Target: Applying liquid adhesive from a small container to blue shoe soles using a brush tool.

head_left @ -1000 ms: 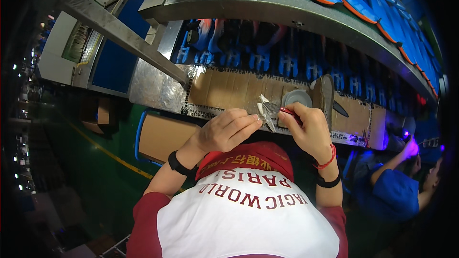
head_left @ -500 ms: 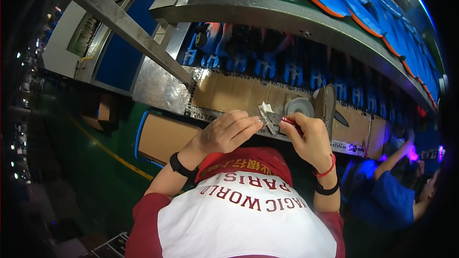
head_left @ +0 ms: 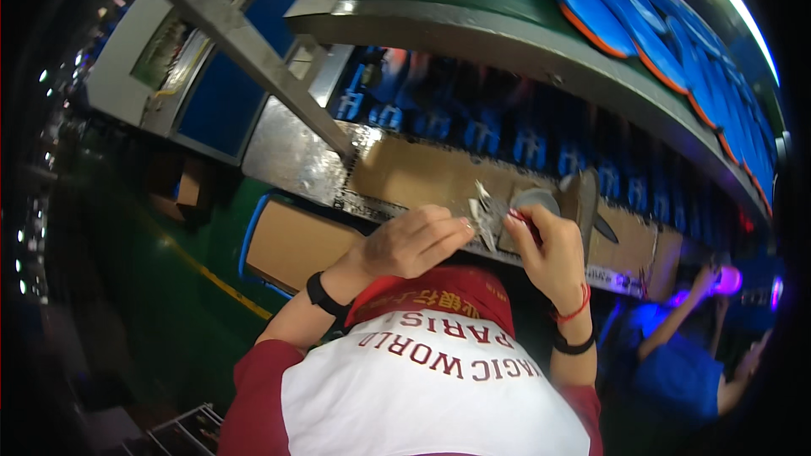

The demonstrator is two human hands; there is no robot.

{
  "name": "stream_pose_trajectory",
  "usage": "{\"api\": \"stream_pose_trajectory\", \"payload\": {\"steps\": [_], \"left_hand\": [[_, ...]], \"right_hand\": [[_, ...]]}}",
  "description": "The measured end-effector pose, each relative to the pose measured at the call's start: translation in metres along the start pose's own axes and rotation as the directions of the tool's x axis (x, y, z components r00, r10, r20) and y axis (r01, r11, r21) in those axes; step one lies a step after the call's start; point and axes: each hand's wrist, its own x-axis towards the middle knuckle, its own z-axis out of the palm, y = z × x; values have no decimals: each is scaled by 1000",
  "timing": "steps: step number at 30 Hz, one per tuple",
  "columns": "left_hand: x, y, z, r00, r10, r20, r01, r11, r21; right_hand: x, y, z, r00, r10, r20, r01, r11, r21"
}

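Note:
My left hand (head_left: 418, 241) is closed in a pinch above the near edge of the bench; what its fingertips hold is too small to make out. Close by on the right, my right hand (head_left: 551, 255) is wrapped round a small red-handled tool (head_left: 520, 217), mostly hidden by the fingers. The tool's tip end is blurred and points toward the left hand. Between the hands lie crumpled white and silvery scraps (head_left: 484, 213) on the cardboard (head_left: 405, 173). A round grey dish (head_left: 537, 198) sits just beyond the right hand, partly covered by it.
Beside the dish stands a grey rounded piece (head_left: 581, 203), with a dark flat blade-like thing (head_left: 606, 229) next to it. Blue shoe-shaped pieces (head_left: 481, 137) line the space under a metal-edged shelf (head_left: 473, 29). Blue insoles (head_left: 600, 13) lie on top. At right, a co-worker in blue (head_left: 676, 376).
The view has shifted, so the bench sits a little lower and further right. My hands stay close together above the scraps, the red-handled tool still in the right one. The co-worker's arm has moved.

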Motion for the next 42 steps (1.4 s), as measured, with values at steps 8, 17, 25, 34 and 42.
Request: {"api": "stream_pose_trajectory", "payload": {"steps": [8, 17, 25, 34, 42], "left_hand": [[2, 3, 13, 996, 84, -7, -84, 996, 25], [-2, 17, 3, 999, 32, -32, -33, 999, -27], [-8, 12, 11, 999, 26, -31, -25, 999, 26], [-11, 6, 15, 999, -10, -44, 12, 999, 51], [-5, 8, 9, 1000, 25, -12, -25, 999, -25]], "right_hand": [[-24, 6, -12, 999, 21, 29, -21, 1000, 0], [-8, 18, 4, 1000, -19, -13, 18, 1000, -21], [-11, 5, -11, 986, -81, 145, 96, 990, -101], [-17, 16, -13, 978, -99, 186, 103, 995, -10], [-14, 11, -14, 982, -67, 175, 78, 995, -57]]}}
